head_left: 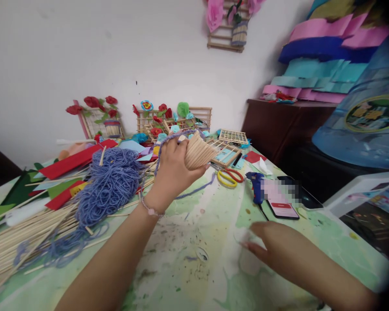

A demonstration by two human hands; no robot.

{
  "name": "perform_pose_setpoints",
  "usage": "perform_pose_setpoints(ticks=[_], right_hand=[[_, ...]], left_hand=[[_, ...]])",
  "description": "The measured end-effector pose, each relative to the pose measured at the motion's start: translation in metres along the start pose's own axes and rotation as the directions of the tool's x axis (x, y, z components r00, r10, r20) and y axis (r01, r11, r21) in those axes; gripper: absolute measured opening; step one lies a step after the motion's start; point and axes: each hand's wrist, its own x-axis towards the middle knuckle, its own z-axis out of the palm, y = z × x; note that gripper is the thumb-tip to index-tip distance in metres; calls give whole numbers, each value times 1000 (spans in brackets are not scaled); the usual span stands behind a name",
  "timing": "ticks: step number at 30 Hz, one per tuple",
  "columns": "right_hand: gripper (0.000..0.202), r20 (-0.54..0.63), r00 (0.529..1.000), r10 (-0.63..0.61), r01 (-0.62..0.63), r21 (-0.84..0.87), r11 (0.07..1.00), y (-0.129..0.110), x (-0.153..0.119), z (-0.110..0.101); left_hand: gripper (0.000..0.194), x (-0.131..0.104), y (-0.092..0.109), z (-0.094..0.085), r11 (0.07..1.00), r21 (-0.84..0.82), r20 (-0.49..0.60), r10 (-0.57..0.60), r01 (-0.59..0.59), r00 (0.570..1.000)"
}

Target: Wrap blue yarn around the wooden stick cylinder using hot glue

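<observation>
Over patterned tablecloth [222, 220], left grip [172, 164] pinches joined sticks [199, 151], right grip [277, 242] hangs spread, bottle label [376, 114] illegible.

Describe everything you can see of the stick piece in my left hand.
The stick piece is pale and looks wooden: thin sticks set closely side by side, with uneven ends along the top. It is tilted, gripped by the left hand at its left side, with the thumb along its lower edge. A purple yarn strand runs close by; whether it is attached is hidden by the hand. The right hand does not touch it.
</observation>
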Motion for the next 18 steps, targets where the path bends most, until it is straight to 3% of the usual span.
perform_pose_setpoints(ticks=[2, 4, 6, 8, 9, 11, 15, 18], right_hand=[[44, -13, 993, -121, 121, 209, 970, -19, -3, -14], [46, -153, 976, -153, 209, 480, 852, -34, 12, -26], [47, -291, 950, -114, 295, 714, 635, -46, 40, -34], [44, -333, 939, -83, 340, 876, 343, -56, 69, -36], [42, -328, 942, -72, 336, 913, 233, -61, 82, -37], [37, -335, 940, -58, 339, 936, 99, -71, 102, -36], [29, -400, 915, -54, 400, 916, -7, -83, 119, -34], [25, -408, 909, -91, 402, 913, -74, -84, 124, -35]], left_hand=[[71, -2, 6, 0, 1000, 22, 32, -17, 16, 999], [71, -4, 11, -1, 999, 23, 70, -38, 36, 997], [67, -6, 14, -2, 998, 10, 112, -62, 61, 992], [61, -7, 15, -1, 996, -1, 142, -88, 89, 986], [57, -7, 15, 0, 994, 2, 149, -105, 106, 983], [52, -8, 13, 3, 988, 26, 152, -153, 151, 976], [48, -11, 6, 14, 973, 53, 170, -230, 225, 958], [49, -12, 0, 21, 977, 8, 191, -210, 212, 959]])
